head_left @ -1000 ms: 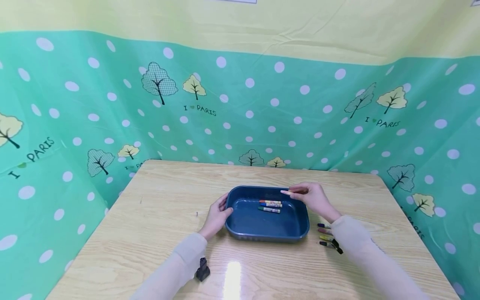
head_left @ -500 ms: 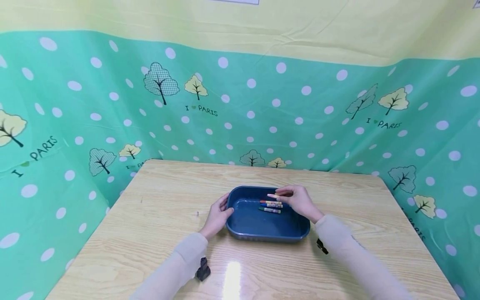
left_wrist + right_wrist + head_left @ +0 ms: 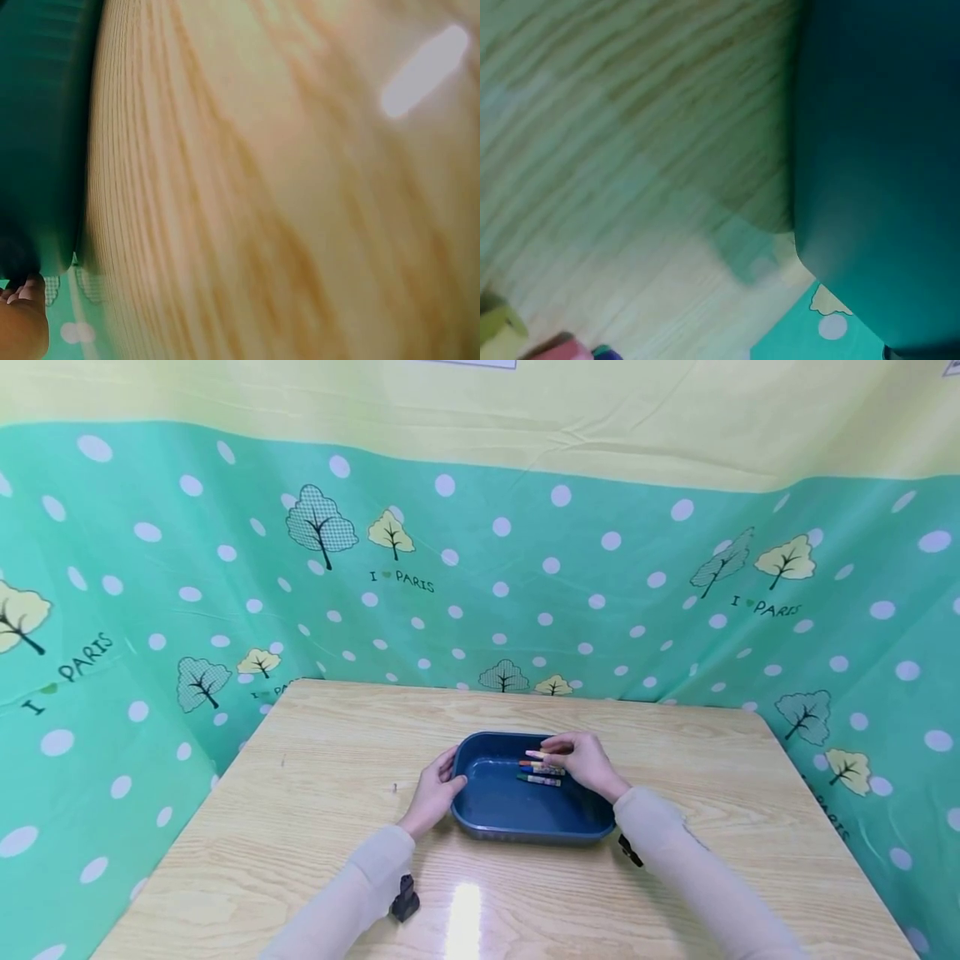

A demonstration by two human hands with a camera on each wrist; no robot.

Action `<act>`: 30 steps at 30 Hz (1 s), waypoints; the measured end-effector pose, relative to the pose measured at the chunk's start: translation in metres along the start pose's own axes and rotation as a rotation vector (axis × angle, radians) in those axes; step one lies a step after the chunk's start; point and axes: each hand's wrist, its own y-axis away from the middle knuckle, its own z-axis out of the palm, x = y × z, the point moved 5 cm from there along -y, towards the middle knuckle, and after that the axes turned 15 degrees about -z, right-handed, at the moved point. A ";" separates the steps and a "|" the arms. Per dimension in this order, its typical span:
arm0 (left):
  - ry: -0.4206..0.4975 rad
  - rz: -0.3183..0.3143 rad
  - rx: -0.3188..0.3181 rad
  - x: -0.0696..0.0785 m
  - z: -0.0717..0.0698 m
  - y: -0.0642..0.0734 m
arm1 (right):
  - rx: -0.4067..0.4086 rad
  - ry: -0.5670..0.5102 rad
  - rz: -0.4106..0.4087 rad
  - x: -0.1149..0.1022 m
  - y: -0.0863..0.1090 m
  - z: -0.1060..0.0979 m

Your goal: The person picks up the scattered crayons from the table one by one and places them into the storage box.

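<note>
My left hand (image 3: 432, 791) holds the left end of a dark blue rectangular tray (image 3: 510, 818), its thumb over the rim. In the left wrist view part of that hand (image 3: 22, 322) shows against the tray's side (image 3: 41, 135). Over the back of the tray, my right hand (image 3: 588, 764) pinches a pink crayon (image 3: 534, 754) between thumb and fingers. Just in front of it, an orange-red crayon (image 3: 527, 763), a blue crayon (image 3: 534, 769) and a green crayon (image 3: 538, 779) lie side by side on the tray floor. The right hand is out of its own wrist view.
Right of the tray, a yellow crayon (image 3: 501, 334), a reddish-pink crayon (image 3: 564, 350) and a dark blue tip (image 3: 607, 353) show on the wooden table (image 3: 330, 752). In the head view the right sleeve (image 3: 675, 843) hides them. A green polka-dot curtain (image 3: 450, 635) hangs behind.
My right hand has moved left and slightly down with the pink crayon, from the tray's back right rim to above the other crayons. My left hand stays on the tray.
</note>
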 end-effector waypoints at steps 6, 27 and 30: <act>0.004 -0.001 -0.001 0.000 0.000 0.000 | -0.017 0.027 0.001 0.004 0.000 0.008; -0.015 0.002 0.034 -0.028 -0.001 -0.023 | -0.026 0.069 0.014 0.014 0.003 0.018; -0.014 0.001 0.038 -0.028 -0.001 -0.023 | -0.017 0.066 0.007 0.013 0.003 0.017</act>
